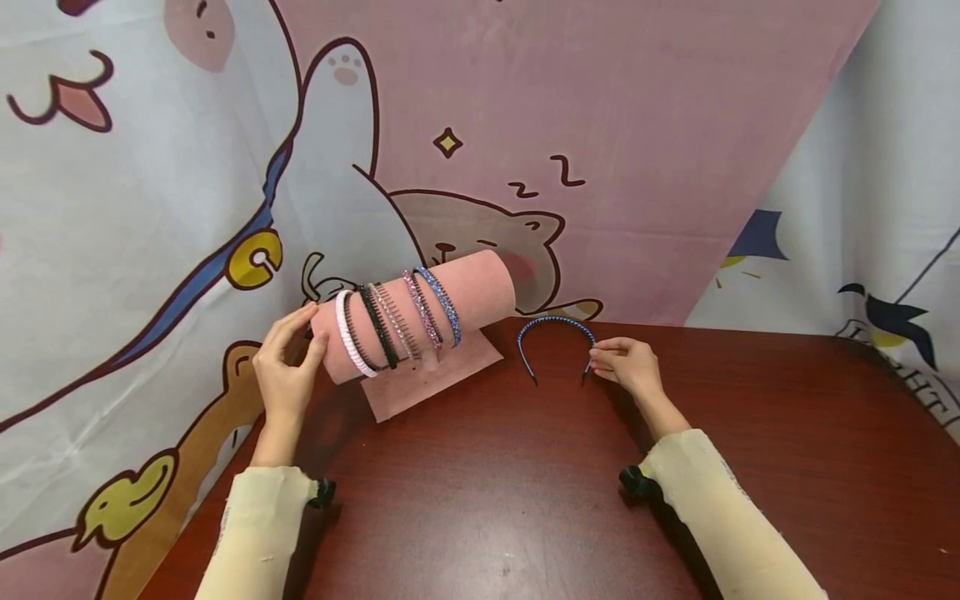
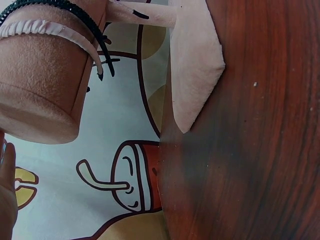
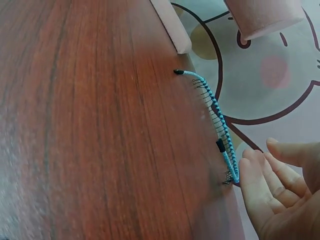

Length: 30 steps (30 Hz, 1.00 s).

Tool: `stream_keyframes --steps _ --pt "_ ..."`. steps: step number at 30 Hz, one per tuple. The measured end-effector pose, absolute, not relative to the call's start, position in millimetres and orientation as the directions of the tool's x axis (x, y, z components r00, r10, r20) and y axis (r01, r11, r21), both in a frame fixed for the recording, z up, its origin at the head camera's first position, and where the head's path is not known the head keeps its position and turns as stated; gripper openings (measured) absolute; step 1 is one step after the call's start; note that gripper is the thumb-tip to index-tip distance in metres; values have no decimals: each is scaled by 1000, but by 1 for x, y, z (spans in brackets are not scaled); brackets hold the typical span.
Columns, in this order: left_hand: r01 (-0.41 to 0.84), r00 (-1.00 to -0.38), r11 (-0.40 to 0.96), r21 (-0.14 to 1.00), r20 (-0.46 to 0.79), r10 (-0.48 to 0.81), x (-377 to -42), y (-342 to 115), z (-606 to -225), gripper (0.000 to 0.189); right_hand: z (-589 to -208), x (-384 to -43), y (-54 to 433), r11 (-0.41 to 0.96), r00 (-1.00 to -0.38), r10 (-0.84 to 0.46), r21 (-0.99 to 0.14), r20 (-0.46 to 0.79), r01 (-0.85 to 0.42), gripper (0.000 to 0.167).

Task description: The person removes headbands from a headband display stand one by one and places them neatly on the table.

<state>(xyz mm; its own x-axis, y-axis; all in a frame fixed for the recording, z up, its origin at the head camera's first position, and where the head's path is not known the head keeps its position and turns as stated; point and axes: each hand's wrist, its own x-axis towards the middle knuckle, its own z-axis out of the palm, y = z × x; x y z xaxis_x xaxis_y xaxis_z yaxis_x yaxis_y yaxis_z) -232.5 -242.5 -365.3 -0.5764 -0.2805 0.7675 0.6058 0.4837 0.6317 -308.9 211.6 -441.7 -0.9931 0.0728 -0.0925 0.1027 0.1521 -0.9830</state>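
A pink padded headband stand (image 1: 480,287) leans across the table's back left, its roll carrying several headbands. My left hand (image 1: 285,362) grips the roll's left end, thumb on the near side. Closest to that hand is a white headband (image 1: 348,337), then a black headband (image 1: 378,329); a blue glitter headband (image 1: 442,304) sits farthest right. A thin blue headband with dark wrapping (image 1: 555,319) lies by the table's back edge. My right hand (image 1: 630,367) is at its right side, fingertips right beside the band and thumb apart from the fingers in the right wrist view.
The stand's flat pink base (image 1: 397,400) rests on the dark red-brown wooden table (image 1: 480,500). A cartoon-printed cloth (image 1: 637,125) hangs close behind and along the left side. Dark wrist straps sit on both cream sleeves (image 1: 720,500).
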Motion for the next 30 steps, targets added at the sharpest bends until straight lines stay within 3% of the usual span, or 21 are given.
stream_keyframes --steps 30 --pt "620 -573 459 636 767 -289 -233 -242 -366 33 -441 -305 183 183 -997 71 -983 -15 27 34"
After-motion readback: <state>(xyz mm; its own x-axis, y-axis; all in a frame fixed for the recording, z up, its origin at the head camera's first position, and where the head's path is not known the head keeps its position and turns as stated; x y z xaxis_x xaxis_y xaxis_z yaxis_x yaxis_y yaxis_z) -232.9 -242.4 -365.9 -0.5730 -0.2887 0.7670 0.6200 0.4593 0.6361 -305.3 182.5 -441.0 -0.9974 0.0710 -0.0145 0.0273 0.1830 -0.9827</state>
